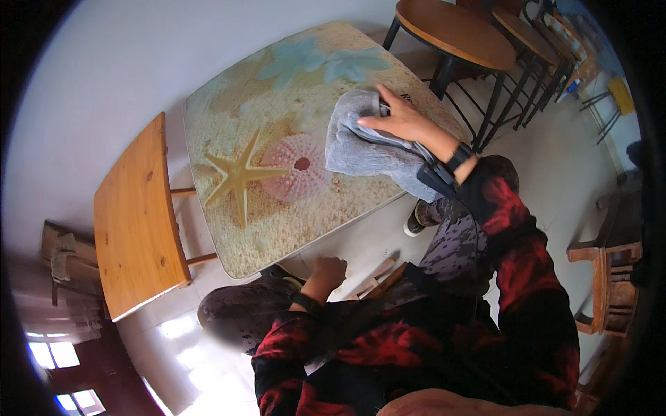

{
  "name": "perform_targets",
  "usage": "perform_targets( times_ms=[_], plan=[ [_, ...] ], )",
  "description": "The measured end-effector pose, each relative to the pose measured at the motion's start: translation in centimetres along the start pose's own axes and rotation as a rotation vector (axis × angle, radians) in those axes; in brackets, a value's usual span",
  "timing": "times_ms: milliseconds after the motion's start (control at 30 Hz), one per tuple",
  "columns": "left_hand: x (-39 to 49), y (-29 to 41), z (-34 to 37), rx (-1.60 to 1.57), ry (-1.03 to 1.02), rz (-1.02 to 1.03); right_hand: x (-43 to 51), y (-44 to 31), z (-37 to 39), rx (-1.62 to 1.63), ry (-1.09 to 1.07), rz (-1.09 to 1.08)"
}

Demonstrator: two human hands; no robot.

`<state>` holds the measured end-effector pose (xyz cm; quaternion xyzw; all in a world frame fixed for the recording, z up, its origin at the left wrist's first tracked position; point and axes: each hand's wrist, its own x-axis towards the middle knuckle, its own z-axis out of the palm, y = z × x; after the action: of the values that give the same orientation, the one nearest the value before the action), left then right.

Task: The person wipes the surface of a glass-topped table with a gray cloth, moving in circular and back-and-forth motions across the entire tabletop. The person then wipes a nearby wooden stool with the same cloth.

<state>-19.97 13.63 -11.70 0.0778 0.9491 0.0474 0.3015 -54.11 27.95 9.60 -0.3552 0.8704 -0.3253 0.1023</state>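
Observation:
My right hand (403, 118) lies over a crumpled grey towel (354, 140) on the tabletop, gripping its upper folds with thumb and forefinger spread. One end of the towel hangs past the near edge of the table. The table (338, 203) has a printed top with a sandy pattern, a yellow starfish, a pink sea urchin shell and pale blue flowers. My left hand (329, 273) is curled into a loose fist above my lap, just off the table's near edge. Nothing shows in it. Both wrists wear dark bands.
A wooden bench or chair (140, 223) stands left of the table, by the white wall (130, 62). Round-topped stools (458, 31) with dark metal legs are at the far right. Dark wooden furniture (614, 286) is on the right, over the tiled floor (546, 171).

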Motion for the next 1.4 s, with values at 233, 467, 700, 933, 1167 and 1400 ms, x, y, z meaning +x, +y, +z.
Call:
perform_targets(
  times_ms=[233, 467, 700, 933, 1167, 1400],
  plan=[
    [0.2, 0.0, -0.3, 0.032, 0.021, -0.003, 3.6, -2.2, 1.5, 0.35, 0.034, -0.04],
    [-0.4, 0.3, 0.2, 0.008, 0.121, 0.015, 0.7, -2.7, 0.3, 0.135, 0.158, -0.438],
    [-0.4, 0.5, -0.1, 0.013, 0.075, 0.001, -7.4, -2.3, -1.5, -0.417, 0.042, -0.592],
    [-0.6, 0.4, -0.9, -0.012, 0.035, 0.014, -11.0, -1.7, -0.6, -0.593, 0.048, -0.488],
    [-0.8, 0.1, -0.9, -0.034, 0.015, 0.016, -6.2, 2.0, -3.8, 0.299, -0.095, 0.045],
    [-0.6, 0.2, -0.2, -0.018, 0.056, -0.006, -3.5, 4.3, -2.0, 0.115, -0.001, 0.046]
  ],
)
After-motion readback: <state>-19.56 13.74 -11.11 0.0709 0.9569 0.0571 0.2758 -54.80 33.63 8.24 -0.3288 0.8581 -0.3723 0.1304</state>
